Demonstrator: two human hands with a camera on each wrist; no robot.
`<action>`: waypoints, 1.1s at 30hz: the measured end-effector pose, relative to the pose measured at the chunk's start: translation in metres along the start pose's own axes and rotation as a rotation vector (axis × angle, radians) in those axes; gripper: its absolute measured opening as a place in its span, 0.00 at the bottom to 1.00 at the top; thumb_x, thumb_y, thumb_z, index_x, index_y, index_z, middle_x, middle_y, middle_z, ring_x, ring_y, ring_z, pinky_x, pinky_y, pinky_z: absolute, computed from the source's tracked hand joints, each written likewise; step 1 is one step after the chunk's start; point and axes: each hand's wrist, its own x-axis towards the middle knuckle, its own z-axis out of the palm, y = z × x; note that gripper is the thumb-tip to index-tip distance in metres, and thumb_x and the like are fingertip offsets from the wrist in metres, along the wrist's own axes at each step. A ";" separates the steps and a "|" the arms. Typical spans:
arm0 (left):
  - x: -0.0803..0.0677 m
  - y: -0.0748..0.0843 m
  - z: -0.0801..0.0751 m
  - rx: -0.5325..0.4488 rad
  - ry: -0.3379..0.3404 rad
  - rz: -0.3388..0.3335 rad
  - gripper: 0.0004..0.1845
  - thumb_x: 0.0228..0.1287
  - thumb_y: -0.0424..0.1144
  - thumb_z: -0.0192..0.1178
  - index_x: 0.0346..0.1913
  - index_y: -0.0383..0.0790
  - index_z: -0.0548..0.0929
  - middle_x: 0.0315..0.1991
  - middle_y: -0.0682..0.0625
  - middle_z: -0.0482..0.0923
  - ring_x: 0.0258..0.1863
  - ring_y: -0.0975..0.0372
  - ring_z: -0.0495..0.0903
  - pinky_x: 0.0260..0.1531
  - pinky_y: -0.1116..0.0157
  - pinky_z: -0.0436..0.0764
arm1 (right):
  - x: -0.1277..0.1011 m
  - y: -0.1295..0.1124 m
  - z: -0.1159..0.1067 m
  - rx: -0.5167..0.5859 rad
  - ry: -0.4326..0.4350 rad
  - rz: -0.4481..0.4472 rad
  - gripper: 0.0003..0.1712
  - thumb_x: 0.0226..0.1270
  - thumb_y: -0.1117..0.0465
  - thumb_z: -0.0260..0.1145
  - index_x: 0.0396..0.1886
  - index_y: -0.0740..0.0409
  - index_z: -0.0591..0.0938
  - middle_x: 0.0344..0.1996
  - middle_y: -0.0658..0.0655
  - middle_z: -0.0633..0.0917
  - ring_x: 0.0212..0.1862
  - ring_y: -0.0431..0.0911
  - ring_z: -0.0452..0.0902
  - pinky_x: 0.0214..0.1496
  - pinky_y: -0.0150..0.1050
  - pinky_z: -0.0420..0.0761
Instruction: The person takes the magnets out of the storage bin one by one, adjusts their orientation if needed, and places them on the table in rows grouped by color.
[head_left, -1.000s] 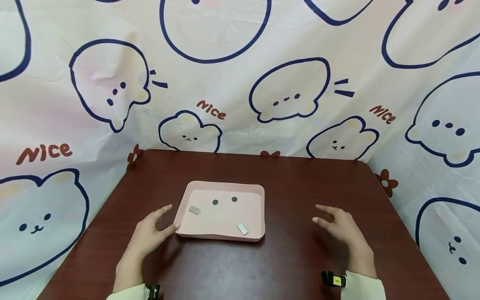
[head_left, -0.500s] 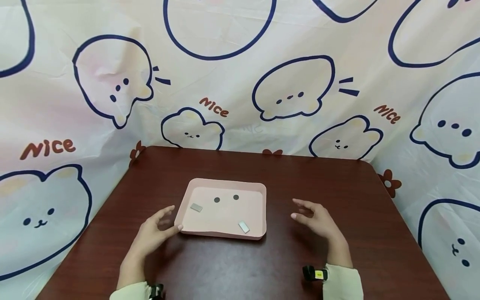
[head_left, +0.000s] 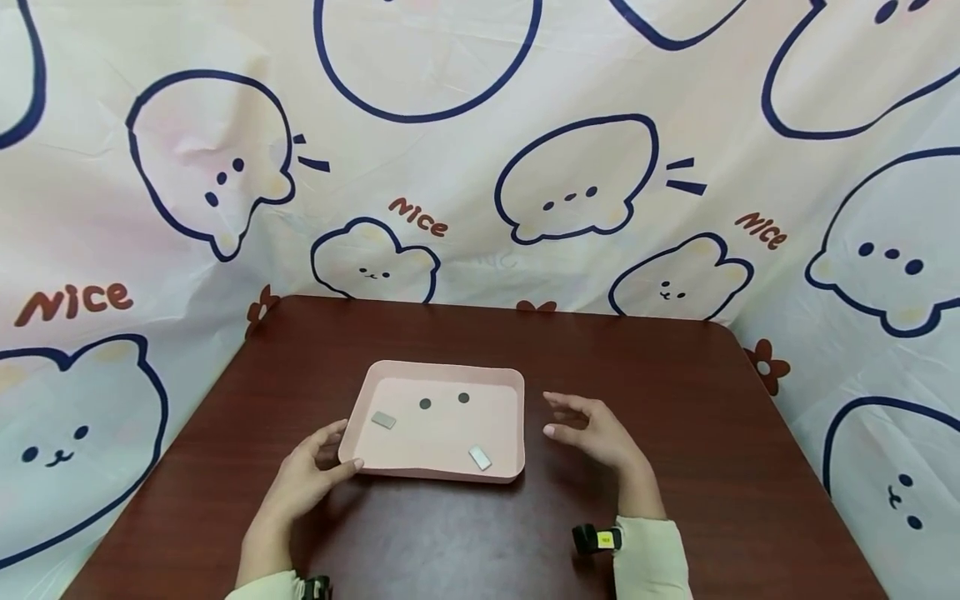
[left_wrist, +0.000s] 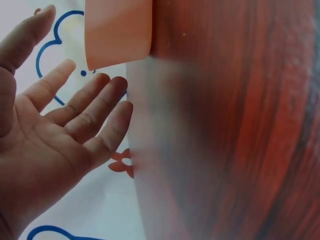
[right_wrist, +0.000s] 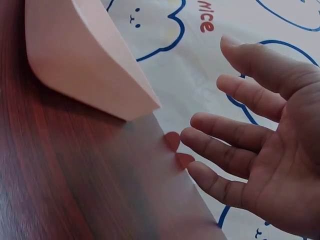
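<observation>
Flanking: two bare hands stand on either side of a pink tray (head_left: 517, 417) on a dark red-brown tabletop (head_left: 675, 392).
Left hand (head_left: 307, 475): fingers straight and spread, holding nothing; in the head view its thumb tip reaches the tray's near left corner, and whether it truly touches cannot be told.
Left wrist view: the open palm (left_wrist: 45, 150) faces the tray's outer wall (left_wrist: 117, 32), with a gap showing between fingertips (left_wrist: 117, 112) and the pink plastic.
Right hand (head_left: 596, 433): also open, fingers relaxed and slightly apart, palm turned toward the tray; it hovers just beside the right rim, not touching.
Right wrist view: the fingers (right_wrist: 225, 155) stay clear of the tray's corner (right_wrist: 100, 70), with the patterned backdrop visible between them.
Tray position: near the middle of the tabletop, a little toward the person, lying flat.
Tray contents: two small dark round pieces (head_left: 425, 403) (head_left: 463, 397) side by side near the far part; one grey rectangular piece (head_left: 383, 420) at the left; another grey rectangular piece (head_left: 480, 457) near the front right, lying at an angle.
Wrists: a pale sleeve (head_left: 652, 558) and a black strap with a yellow tag (head_left: 597, 539) show on the right arm.
Backdrop: white cloth (head_left: 480, 167) printed with blue-outlined cartoon animals and the word "Nice".
</observation>
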 end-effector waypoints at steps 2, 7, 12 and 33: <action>0.001 -0.001 0.000 -0.011 -0.001 0.000 0.35 0.54 0.42 0.69 0.64 0.37 0.67 0.54 0.36 0.72 0.47 0.48 0.76 0.46 0.49 0.69 | 0.004 -0.002 0.003 0.008 -0.006 -0.015 0.31 0.54 0.54 0.72 0.59 0.49 0.76 0.57 0.58 0.76 0.54 0.54 0.73 0.52 0.51 0.71; 0.002 -0.003 0.003 -0.009 -0.027 -0.020 0.35 0.53 0.39 0.69 0.64 0.35 0.67 0.55 0.36 0.72 0.44 0.51 0.78 0.40 0.56 0.73 | 0.010 -0.012 0.009 0.027 -0.026 -0.030 0.32 0.55 0.57 0.72 0.61 0.55 0.75 0.56 0.59 0.76 0.54 0.53 0.73 0.53 0.50 0.71; 0.004 -0.004 0.006 0.023 -0.033 -0.052 0.35 0.53 0.37 0.68 0.64 0.34 0.67 0.53 0.36 0.72 0.39 0.55 0.77 0.36 0.60 0.73 | 0.014 -0.034 0.016 0.056 -0.051 -0.045 0.31 0.57 0.65 0.69 0.61 0.64 0.73 0.55 0.64 0.76 0.54 0.59 0.72 0.53 0.54 0.69; 0.008 -0.001 0.005 0.017 -0.044 -0.077 0.39 0.49 0.37 0.71 0.64 0.33 0.65 0.51 0.36 0.74 0.43 0.51 0.76 0.40 0.56 0.72 | 0.057 -0.042 0.035 0.011 -0.210 -0.042 0.34 0.55 0.62 0.71 0.63 0.55 0.72 0.53 0.64 0.76 0.52 0.56 0.74 0.48 0.45 0.75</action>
